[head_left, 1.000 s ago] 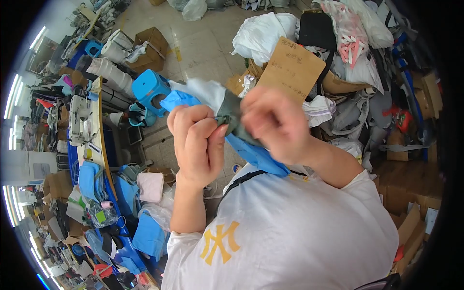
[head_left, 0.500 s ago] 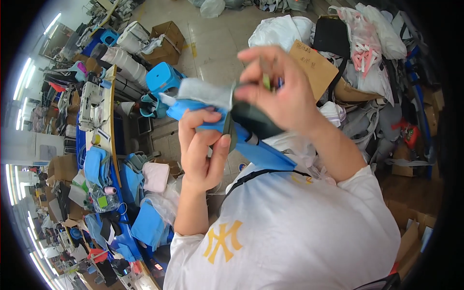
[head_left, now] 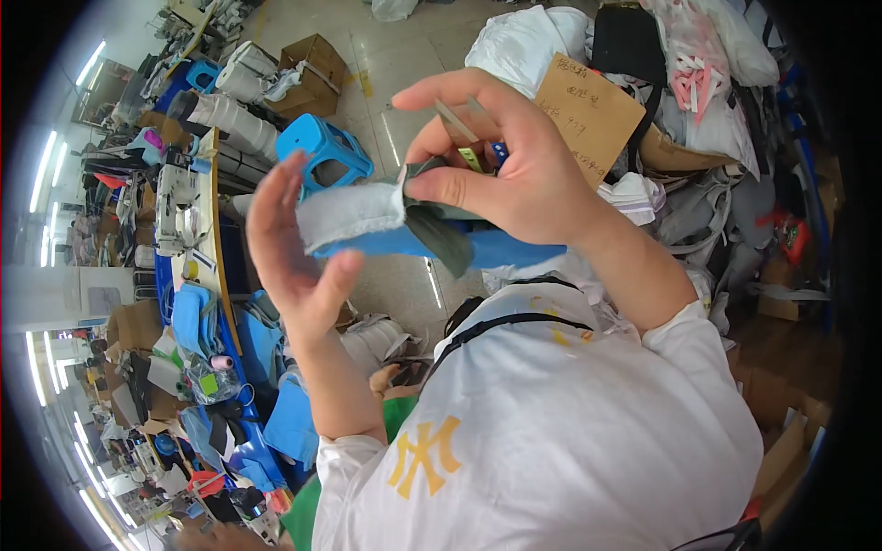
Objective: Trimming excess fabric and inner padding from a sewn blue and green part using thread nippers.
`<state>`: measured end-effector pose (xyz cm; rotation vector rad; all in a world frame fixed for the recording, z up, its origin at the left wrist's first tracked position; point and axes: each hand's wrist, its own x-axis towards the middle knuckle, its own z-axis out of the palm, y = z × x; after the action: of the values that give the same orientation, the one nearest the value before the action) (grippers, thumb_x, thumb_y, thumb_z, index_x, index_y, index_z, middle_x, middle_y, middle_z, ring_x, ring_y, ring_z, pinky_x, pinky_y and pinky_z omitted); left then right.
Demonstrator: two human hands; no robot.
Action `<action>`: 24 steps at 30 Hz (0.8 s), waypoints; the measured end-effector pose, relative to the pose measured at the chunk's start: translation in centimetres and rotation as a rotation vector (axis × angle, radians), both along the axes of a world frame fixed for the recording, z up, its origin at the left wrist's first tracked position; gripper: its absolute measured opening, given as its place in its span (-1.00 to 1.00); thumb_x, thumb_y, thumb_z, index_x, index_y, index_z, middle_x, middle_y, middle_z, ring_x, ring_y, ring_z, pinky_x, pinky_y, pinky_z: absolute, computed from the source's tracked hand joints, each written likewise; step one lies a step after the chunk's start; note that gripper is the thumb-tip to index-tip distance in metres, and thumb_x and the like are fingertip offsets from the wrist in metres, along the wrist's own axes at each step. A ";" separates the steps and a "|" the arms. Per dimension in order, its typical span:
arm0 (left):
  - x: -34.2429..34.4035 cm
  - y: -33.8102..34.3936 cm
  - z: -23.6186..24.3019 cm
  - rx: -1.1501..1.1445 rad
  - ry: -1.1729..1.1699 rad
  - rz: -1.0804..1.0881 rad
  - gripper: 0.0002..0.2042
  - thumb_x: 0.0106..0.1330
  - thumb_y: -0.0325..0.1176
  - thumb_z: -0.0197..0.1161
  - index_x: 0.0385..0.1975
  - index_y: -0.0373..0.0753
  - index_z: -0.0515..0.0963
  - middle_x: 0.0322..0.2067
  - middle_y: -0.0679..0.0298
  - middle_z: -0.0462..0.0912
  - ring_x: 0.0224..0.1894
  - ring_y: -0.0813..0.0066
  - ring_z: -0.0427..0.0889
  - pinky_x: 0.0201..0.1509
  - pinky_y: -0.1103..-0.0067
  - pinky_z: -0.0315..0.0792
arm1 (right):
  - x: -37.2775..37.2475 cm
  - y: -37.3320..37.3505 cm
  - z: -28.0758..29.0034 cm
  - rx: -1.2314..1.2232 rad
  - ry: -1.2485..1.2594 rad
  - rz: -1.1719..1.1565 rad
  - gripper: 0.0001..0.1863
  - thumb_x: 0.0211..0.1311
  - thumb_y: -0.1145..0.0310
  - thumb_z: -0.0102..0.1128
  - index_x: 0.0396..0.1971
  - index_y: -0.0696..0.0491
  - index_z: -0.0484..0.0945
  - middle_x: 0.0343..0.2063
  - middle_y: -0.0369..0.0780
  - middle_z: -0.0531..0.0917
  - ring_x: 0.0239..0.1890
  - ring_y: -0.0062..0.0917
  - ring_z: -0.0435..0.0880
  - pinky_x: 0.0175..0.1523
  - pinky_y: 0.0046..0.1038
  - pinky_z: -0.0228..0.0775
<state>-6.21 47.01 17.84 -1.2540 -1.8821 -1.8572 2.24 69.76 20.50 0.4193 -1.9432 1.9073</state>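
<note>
In front of my chest hangs a sewn cloth piece, with a white-grey fuzzy strip, a blue panel and a dark green flap. My right hand pinches its upper edge between thumb and fingers. Tucked in that same hand is a pair of thread snips, with metal blades and yellow-green and blue parts showing. My left hand is open around the left end of the cloth, its thumb and fingers apart and slightly blurred. Whether it touches the cloth I cannot tell.
A blue plastic stool stands beyond the cloth. Along the left runs a bench with a sewing machine and blue cloth pieces. Bags and a cardboard sheet pile up at right. A person in green is beside my left arm.
My left hand has let go of the cloth's middle and moved left, its fingers spreading. The cloth has turned, its white strip now facing me. The person in green has come into view.
</note>
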 end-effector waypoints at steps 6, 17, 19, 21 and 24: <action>-1.1 0.4 1.4 -0.352 0.461 0.048 -0.50 0.03 -0.32 0.49 0.00 -0.38 0.58 0.12 -0.11 0.53 0.24 0.02 0.48 0.38 0.10 0.24 | -0.3 0.1 -0.3 -0.078 -0.020 0.039 -0.52 0.19 0.47 0.38 0.11 0.04 0.44 -0.35 -0.34 0.67 -0.26 -0.74 0.61 -0.16 -0.61 0.40; 1.7 2.3 1.6 -0.200 -0.069 -0.046 -0.87 0.23 -0.52 0.28 -0.37 -0.42 0.46 -0.10 -0.12 0.65 -0.13 0.28 0.58 0.00 0.42 0.43 | -1.6 0.9 -2.8 -0.217 0.060 -0.122 -0.62 0.30 0.39 0.27 0.08 0.04 0.45 -0.31 -0.37 0.68 -0.40 -0.79 0.50 -0.29 -0.66 0.32; 1.9 3.2 1.5 -0.143 -0.011 -0.015 -0.84 0.20 -0.45 0.31 -0.41 -0.39 0.48 -0.12 -0.07 0.60 -0.07 0.27 0.51 0.08 0.44 0.34 | -1.0 1.2 -2.8 -0.115 0.108 -0.160 -0.63 0.28 0.40 0.29 0.06 0.02 0.46 -0.34 -0.38 0.68 -0.41 -0.79 0.53 -0.33 -0.64 0.35; 2.0 3.1 1.7 -0.217 0.068 0.036 -0.83 0.18 -0.45 0.33 -0.44 -0.39 0.48 -0.13 -0.06 0.59 -0.09 0.29 0.51 0.04 0.46 0.35 | -0.8 1.1 -3.4 -0.098 0.113 -0.184 -0.65 0.28 0.41 0.29 0.04 0.02 0.47 -0.36 -0.38 0.67 -0.41 -0.79 0.56 -0.33 -0.62 0.38; 3.0 2.8 2.6 -0.310 0.051 0.074 -0.84 0.13 -0.46 0.32 -0.51 -0.38 0.47 -0.19 -0.02 0.60 -0.17 0.36 0.52 -0.07 0.55 0.36 | -1.0 1.7 -3.9 -0.037 0.120 -0.350 -0.68 0.27 0.44 0.31 -0.01 0.03 0.48 -0.42 -0.34 0.66 -0.41 -0.75 0.65 -0.34 -0.58 0.46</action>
<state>-3.23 49.85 20.41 -1.2845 -2.2181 -1.5233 1.20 71.45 16.64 0.1640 -1.7665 1.6521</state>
